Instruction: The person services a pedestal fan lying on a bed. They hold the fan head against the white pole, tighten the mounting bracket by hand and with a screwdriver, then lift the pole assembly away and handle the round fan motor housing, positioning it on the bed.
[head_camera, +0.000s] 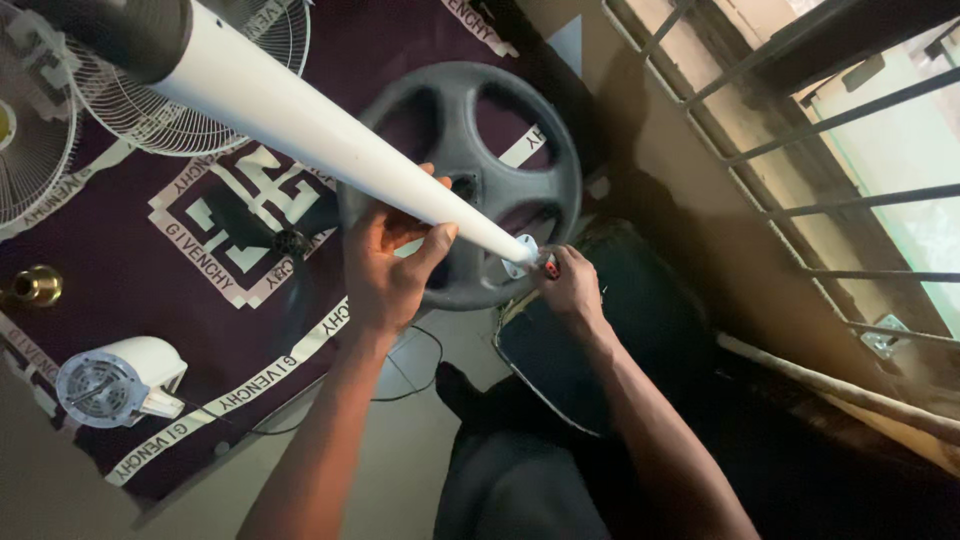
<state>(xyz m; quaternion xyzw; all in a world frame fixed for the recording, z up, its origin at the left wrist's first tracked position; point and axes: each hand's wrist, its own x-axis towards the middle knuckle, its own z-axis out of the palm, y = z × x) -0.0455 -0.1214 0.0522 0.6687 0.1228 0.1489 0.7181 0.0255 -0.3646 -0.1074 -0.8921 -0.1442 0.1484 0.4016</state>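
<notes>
A long white fan pole runs from the upper left down to the middle of the view, with a dark sleeve at its near end. My left hand grips the pole near its lower end. That end meets a small white fitting over a round grey wheel-shaped fan base lying on the floor. My right hand is closed on a small tool with a red part, held against the fitting.
White wire fan guards lie at the upper left on a dark purple mat with white patterns. A white fan motor housing and a brass-coloured piece lie at left. A barred window is at right.
</notes>
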